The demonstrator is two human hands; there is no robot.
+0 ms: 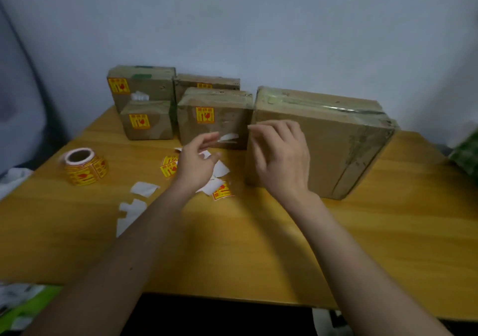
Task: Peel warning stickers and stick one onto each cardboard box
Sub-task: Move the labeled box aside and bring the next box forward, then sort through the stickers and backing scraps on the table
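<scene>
Hands (196, 159) (282, 154) open above table (258, 245), sticker roll (84, 166) left, backing scraps (144, 188) nearby

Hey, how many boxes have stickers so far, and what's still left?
Four smaller boxes already show yellow stickers, such as the front middle box. The large box shows none; the right hand is at its front face, and whether it holds a sticker is unclear. The left hand hovers open. Loose stickers remain.
</scene>
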